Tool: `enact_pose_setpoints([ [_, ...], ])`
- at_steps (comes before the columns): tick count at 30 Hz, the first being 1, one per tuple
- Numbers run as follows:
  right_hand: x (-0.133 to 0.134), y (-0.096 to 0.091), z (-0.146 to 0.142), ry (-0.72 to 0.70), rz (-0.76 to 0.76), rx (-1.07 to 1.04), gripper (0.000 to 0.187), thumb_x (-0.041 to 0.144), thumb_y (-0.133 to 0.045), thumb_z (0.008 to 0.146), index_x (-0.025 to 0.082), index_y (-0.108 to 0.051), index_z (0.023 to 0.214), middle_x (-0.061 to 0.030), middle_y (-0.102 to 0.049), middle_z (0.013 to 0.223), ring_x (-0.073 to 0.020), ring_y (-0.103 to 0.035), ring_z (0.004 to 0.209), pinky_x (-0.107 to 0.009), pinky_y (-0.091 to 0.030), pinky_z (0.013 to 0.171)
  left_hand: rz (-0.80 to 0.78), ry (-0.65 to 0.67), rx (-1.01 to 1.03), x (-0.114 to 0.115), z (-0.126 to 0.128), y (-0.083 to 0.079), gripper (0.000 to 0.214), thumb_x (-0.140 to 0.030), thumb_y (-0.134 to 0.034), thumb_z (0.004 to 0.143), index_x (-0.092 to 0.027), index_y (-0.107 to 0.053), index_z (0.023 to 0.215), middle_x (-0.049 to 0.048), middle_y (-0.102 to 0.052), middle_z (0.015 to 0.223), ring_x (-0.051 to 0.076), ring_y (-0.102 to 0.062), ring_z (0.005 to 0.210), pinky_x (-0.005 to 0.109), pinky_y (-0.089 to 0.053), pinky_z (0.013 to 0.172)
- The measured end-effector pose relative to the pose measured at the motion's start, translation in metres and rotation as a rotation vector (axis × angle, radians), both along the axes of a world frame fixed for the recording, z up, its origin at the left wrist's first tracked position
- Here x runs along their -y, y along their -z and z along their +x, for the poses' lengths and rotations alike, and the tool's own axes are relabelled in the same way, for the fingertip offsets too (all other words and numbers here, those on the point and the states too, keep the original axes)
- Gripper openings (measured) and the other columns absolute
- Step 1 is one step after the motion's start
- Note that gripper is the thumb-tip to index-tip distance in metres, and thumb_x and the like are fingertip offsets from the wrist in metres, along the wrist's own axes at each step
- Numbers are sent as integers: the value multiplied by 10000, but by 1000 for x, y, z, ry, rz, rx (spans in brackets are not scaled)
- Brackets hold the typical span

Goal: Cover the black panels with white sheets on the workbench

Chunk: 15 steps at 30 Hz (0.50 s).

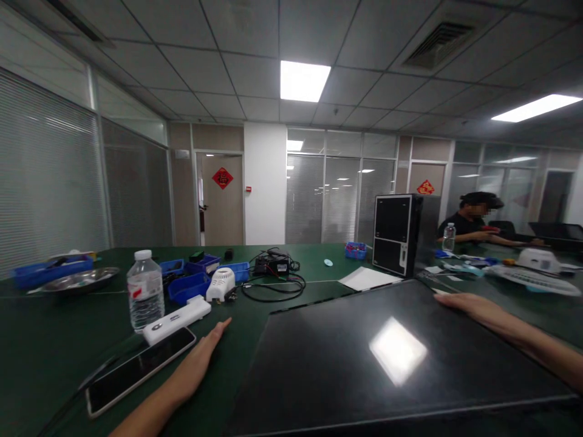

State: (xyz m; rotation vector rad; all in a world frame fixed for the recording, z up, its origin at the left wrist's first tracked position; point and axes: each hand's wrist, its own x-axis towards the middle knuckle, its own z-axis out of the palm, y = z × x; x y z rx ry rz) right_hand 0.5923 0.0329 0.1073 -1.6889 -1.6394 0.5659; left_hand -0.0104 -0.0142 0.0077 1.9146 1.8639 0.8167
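My left hand (197,359) lies flat on the green table (45,352), fingers stretched out together, holding nothing. It rests just right of a black phone (136,369) and near the left edge of a large dark glossy panel (387,358). My right hand (469,305) lies flat on the panel's far right corner, fingers extended, empty. A white oblong device (177,319) and a water bottle (144,291) stand just beyond the phone.
Blue parts bins (189,286), a white round gadget (220,284), tangled black cables (273,280), a metal dish (79,280), a sheet of paper (368,278) and a black computer case (397,233) stand further back. Another person (473,221) sits at the far right.
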Motion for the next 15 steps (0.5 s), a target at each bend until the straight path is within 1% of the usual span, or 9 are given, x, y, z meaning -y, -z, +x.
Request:
enact_pose_setpoints([
  [2,-14,17,-28,-159,-188,-100,505,576,-501,860,134,-720,967,-138,-732,1028,-285,-681,935,-375,-544,800,1,12,-21,2,3,-3,742,-640,-74,969,-230,-364,1514,72,-376,1574,248,-305,1463,533,-190,1208],
  [3,-22,25,-38,-221,-236,-43,536,600,-475,862,128,-716,945,-143,-736,971,-285,-688,874,-380,-542,754,1,23,-37,4,5,-4,721,-673,-182,954,-249,-427,1482,68,-384,1571,265,-288,1469,548,-158,1211],
  [4,-31,32,-42,-225,-215,80,547,608,-454,863,130,-714,920,-144,-735,921,-289,-687,823,-392,-536,719,0,35,-62,6,8,-5,708,-701,-293,923,-263,-487,1445,72,-387,1570,290,-273,1474,567,-132,1210],
  [6,-51,46,-33,-112,-3,408,517,571,-429,871,144,-716,915,-151,-728,921,-307,-679,838,-430,-520,755,-3,60,-155,11,12,-8,724,-727,-456,851,-268,-544,1404,98,-354,1582,335,-247,1478,583,-115,1206],
  [8,-71,65,-3,19,259,632,514,534,-403,883,156,-706,1056,-158,-706,1087,-333,-651,1004,-485,-479,910,-16,76,-275,15,16,-11,783,-736,-489,830,-249,-495,1443,129,-294,1601,346,-233,1480,559,-146,1207],
  [10,-88,91,37,7,380,690,623,556,-398,881,129,-610,1282,-167,-608,1316,-323,-559,1219,-476,-386,1084,-39,74,-370,18,17,-14,828,-746,-446,845,-227,-413,1490,150,-250,1610,345,-226,1479,538,-192,1202],
  [12,-100,120,75,20,282,690,738,625,-383,861,151,-509,1412,-155,-477,1467,-341,-434,1357,-529,-329,1131,-54,64,-407,19,19,-16,841,-754,-404,857,-217,-381,1504,153,-236,1610,348,-227,1477,544,-211,1196],
  [13,-105,132,91,47,159,674,748,645,-363,856,177,-508,1421,-148,-457,1484,-364,-416,1367,-591,-335,1106,-57,59,-419,19,19,-16,849,-758,-390,859,-207,-375,1505,152,-235,1607,349,-227,1477,555,-203,1196],
  [15,-111,151,116,32,25,620,762,685,-385,837,164,-583,1356,-173,-494,1447,-367,-460,1331,-554,-375,1090,-54,42,-441,17,20,-15,874,-758,-371,863,-169,-358,1509,152,-242,1601,341,-227,1480,573,-165,1203],
])
